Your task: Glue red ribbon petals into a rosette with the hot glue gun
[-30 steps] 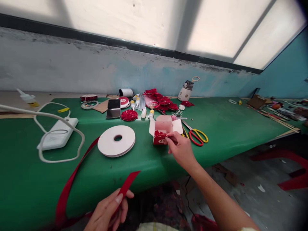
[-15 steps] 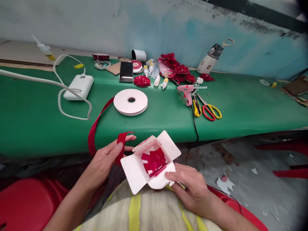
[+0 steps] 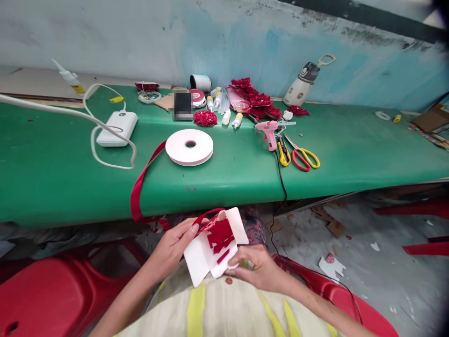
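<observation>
My right hand pinches the lower flap of a small white box, tilted over my lap with its flaps spread. Red pieces show inside it. At the box's left side, my left hand is closed with the thumb on a red ribbon, whose end lies over the box's far edge. The ribbon runs back across the table edge to a white spool. The left fingertips are partly hidden behind the box. A small reddish-brown round bit lies on my clothing.
On the green table lie a pink glue gun, a yellow cutter, scissors, small bottles, red bundles and a white power bank. A drinking bottle leans at the wall. Red stools stand below.
The left hand has moved right with the ribbon, bringing it against the box's far edge. The box has come slightly lower and tilted. The right hand keeps its grip on the flap.
</observation>
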{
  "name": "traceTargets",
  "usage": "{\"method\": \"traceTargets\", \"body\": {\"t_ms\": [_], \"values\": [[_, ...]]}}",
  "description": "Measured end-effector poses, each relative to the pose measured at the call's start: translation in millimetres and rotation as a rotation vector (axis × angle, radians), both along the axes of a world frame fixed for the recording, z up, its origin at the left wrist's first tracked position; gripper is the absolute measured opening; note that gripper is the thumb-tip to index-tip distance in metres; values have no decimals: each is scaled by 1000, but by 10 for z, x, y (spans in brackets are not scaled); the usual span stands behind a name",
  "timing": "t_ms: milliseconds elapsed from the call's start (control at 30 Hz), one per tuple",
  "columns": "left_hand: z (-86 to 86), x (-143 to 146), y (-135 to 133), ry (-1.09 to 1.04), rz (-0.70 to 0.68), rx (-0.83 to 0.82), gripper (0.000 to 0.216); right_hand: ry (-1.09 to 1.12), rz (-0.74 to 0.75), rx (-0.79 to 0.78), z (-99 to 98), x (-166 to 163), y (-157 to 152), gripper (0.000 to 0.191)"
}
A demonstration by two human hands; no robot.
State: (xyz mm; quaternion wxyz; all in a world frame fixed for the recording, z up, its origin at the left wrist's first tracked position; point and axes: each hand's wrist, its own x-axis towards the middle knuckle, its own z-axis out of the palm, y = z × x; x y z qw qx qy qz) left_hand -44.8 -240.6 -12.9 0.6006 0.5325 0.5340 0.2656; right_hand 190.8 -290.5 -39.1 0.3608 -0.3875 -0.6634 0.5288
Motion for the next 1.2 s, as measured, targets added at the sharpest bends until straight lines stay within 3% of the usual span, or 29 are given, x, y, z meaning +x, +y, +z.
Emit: {"method": "traceTargets", "body": {"t_ms": [167,300,433,533,633,900,1200], "values": [[-180,23,8,51,-3,111,37,1,-85,-187,-360,-66,58,22],[-462,101,153,170,49,205,41,42,-154,-302,-604,-170,166,30],[-755,161,297,400,60,447,38,147,-184,-438,-847,-308,288,42],[-946,166,349,561,65,556,33,238,-155,-557,-955,-386,323,45],[-1073,179,383,588,101,538,34,318,-109,-674,-972,-422,305,47],[-1066,197,385,552,278,359,42,400,-93,-839,-822,-300,221,47],[-988,301,379,490,392,239,42,291,-102,-805,-808,-265,486,44]]}}
